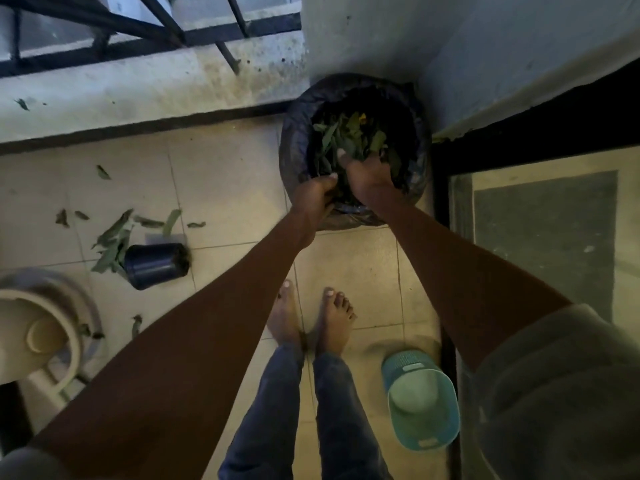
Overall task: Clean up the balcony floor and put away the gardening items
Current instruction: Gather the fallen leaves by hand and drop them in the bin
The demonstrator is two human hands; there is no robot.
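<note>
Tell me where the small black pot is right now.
In the head view the black pot lies on its side on the floor tiles, left of the person's left arm, with loose leaves scattered beside it.

Both my hands in the bin bag, floor corner by the wall.
My left hand (317,195) grips the black bag (298,143) rim; my right hand (367,171) presses into leaves (349,133) inside. Tipped black pot (156,265) and scattered leaves (114,244) lie near the floor's left edge; teal basket (420,403) beside my feet (311,320).

The person wore a grey-green top with sleeves (554,386) pushed up above the elbows, faded blue jeans (277,410), and stood barefoot, toenails painted pale.
</note>
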